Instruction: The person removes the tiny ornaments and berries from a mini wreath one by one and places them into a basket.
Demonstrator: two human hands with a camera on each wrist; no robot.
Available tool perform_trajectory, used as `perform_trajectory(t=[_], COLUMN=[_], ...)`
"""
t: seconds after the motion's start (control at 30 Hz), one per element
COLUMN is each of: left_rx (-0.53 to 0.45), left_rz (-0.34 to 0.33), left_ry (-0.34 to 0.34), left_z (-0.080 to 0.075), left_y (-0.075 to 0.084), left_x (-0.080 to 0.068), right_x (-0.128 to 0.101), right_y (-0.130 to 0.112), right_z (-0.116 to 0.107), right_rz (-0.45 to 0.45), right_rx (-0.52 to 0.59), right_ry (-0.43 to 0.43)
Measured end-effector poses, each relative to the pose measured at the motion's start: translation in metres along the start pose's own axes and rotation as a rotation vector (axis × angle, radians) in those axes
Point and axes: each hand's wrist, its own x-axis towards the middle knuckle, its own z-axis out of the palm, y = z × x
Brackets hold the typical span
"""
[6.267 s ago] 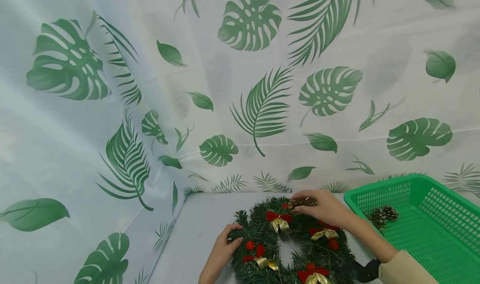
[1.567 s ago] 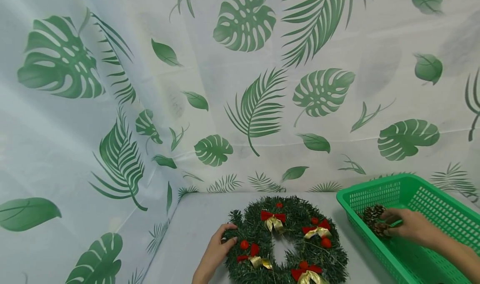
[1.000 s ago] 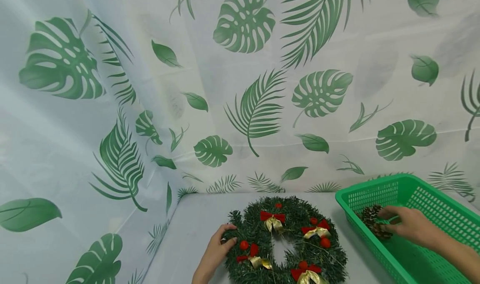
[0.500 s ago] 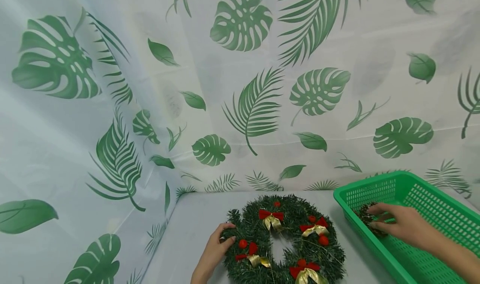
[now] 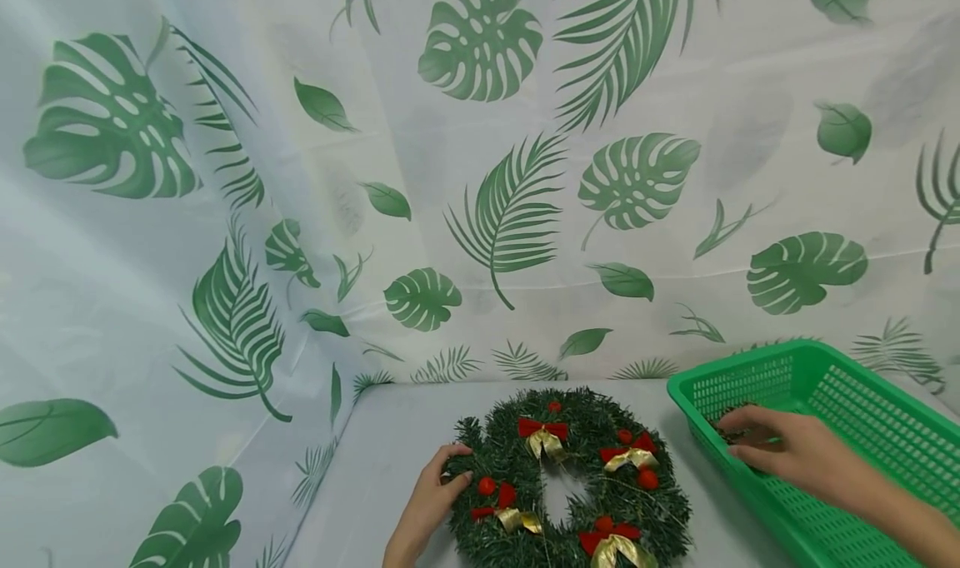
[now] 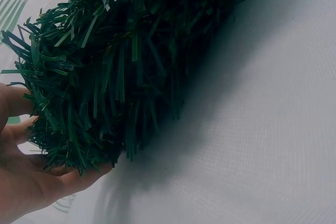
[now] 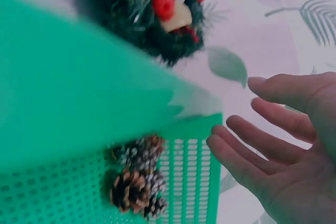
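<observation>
A leaf-printed backdrop cloth (image 5: 480, 176) hangs behind and to the left of the pale table (image 5: 390, 468), which carries the two big things: a green plastic basket (image 5: 862, 385) at the right and a dark green wreath (image 5: 562, 476) at the middle, well apart from one another.

What has changed: some seconds back the right hand (image 5: 787, 455) was at the wreath's far rim with a pine cone pinched in it; now that hand is inside the basket's near-left corner, and the wreath's top shows only its own red bows and berries. Half a second ago the hand lay right over the cones; now the wrist view shows its fingers (image 7: 252, 156) straight and spread, holding nothing, just beside the pine cones (image 7: 137, 179). My reading is that the cone taken off the wreath has been dropped in with the others and the hand is free again.

The basket holds that small cluster of pine cones in its corner, brown with frosted tips; the rest of its slotted floor that shows is bare.

The left hand (image 5: 427, 505) has stayed at the wreath's left rim throughout, its fingers (image 6: 79, 177) curled under the needles and its thumb above, gripping the wreath and keeping it flat on the table.
</observation>
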Motion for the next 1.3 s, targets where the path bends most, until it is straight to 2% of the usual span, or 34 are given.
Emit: perform_trajectory(t=[0.3, 0.43, 0.67, 0.9, 1.07, 1.3], left_rx=[0.018, 0.012, 0.002, 0.018, 0.022, 0.024], left_rz=[-0.001, -0.004, -0.015, 0.004, -0.004, -0.005], left_ry=[0.008, 0.01, -0.005, 0.003, 0.003, 0.005], left_z=[-0.001, 0.0, 0.001, -0.003, -0.003, -0.001], left_y=[0.0, 0.001, 0.0, -0.001, -0.001, 0.001], left_x=[0.0, 0.0, -0.001, -0.001, 0.0, 0.0], right_x=[0.002, 0.003, 0.002, 0.002, 0.002, 0.008], right_y=[-0.02, -0.029, -0.047, -0.051, -0.054, -0.058], right_z=[0.017, 0.025, 0.039, 0.057, 0.067, 0.072], right_rz=[-0.128, -0.16, -0.039, -0.069, -0.022, 0.018], right_rx=[0.051, 0.062, 0.09, 0.148, 0.155, 0.154], right_ry=[0.063, 0.049, 0.004, -0.005, -0.005, -0.058])
